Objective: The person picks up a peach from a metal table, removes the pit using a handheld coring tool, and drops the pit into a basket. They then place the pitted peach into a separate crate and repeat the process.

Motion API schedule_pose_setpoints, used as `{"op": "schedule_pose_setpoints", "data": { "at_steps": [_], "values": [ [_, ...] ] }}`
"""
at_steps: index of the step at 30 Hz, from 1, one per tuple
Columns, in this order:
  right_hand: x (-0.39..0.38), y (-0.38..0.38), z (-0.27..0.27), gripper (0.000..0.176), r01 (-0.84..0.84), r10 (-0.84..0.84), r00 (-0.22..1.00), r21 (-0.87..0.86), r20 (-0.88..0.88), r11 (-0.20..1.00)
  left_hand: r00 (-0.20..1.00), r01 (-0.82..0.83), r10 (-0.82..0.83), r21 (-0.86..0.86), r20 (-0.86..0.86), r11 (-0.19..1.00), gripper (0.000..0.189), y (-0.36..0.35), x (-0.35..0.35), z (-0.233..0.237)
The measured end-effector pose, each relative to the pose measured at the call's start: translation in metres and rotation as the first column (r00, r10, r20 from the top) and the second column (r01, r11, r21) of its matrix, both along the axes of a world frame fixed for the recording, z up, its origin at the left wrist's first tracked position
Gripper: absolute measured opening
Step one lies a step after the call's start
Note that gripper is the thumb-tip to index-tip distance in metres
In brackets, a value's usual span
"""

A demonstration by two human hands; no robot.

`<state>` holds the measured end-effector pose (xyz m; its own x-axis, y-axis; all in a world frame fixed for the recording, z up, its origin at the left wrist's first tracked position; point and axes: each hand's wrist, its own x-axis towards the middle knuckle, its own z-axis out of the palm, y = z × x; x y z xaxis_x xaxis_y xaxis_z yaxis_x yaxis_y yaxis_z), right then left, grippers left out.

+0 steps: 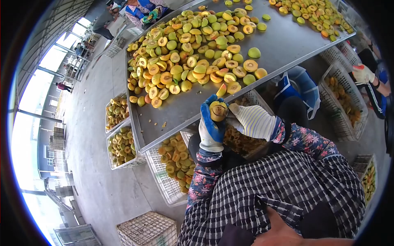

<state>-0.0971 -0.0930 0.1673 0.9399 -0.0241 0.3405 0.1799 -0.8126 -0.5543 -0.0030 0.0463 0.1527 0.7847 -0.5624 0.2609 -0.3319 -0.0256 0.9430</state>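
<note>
My left hand (211, 126), in a white glove with a blue coated palm, is closed around a cut stone fruit (218, 111) with its brown centre facing up. My right hand (255, 121), in a striped white glove, is closed right beside that fruit, thumb and fingers near its cut face. What the right fingers grip is hidden. Both hands are just off the near edge of a metal table (283, 53). On it lies a large heap of halved yellow-green stone fruit (176, 61), many with pits showing.
Below my hands stands a crate of fruit pieces (242, 141). White crates of halves (176, 160) line the left, and an upturned crate (147, 229) stands lower down. A blue-lined bucket (301, 88) is to the right. Co-workers' gloved hands (363, 74) show at right and a person (143, 11) stands at the far side.
</note>
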Motion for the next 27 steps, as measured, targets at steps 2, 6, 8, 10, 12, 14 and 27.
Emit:
{"op": "schedule_pose_setpoints", "data": {
  "at_steps": [2, 6, 8, 10, 12, 14, 27],
  "values": [
    [-0.002, -0.001, -0.002, 0.020, -0.025, 0.024, 0.998, 0.023, 0.056, 0.999, 0.991, 0.008, -0.017, -0.073, -0.129, 0.997, 0.039, -0.001, -0.002, 0.003],
    [-0.001, -0.001, -0.012, 0.023, -0.067, 0.074, 0.994, 0.079, -0.078, 0.995, 0.956, 0.040, -0.099, -0.214, -0.277, 0.976, 0.034, 0.000, 0.004, -0.020],
    [-0.002, -0.002, -0.003, 0.023, -0.078, 0.064, 0.986, -0.087, -0.157, 0.993, 0.967, 0.036, -0.083, -0.193, -0.240, 0.981, 0.035, 0.001, 0.001, -0.023],
    [-0.002, -0.002, -0.005, 0.025, -0.093, 0.060, 0.980, -0.168, -0.192, 0.981, 0.949, 0.008, -0.084, -0.244, -0.305, 0.970, 0.039, 0.001, 0.001, -0.026],
    [-0.002, -0.004, -0.007, 0.027, -0.111, 0.061, 0.975, -0.232, -0.212, 0.966, 0.862, -0.051, -0.124, -0.329, -0.491, 0.943, 0.048, 0.002, 0.000, -0.025],
    [-0.004, -0.007, -0.010, 0.030, -0.134, 0.072, 0.973, -0.280, -0.221, 0.951, 0.764, -0.100, -0.154, -0.351, -0.627, 0.931, 0.057, 0.004, 0.000, -0.026],
    [-0.007, 0.013, -0.023, 0.031, -0.079, 0.092, 0.970, 0.065, -0.223, 0.995, 0.980, -0.189, 0.159, -0.316, -0.118, 0.930, 0.057, -0.004, -0.005, -0.038]
  ]
}}
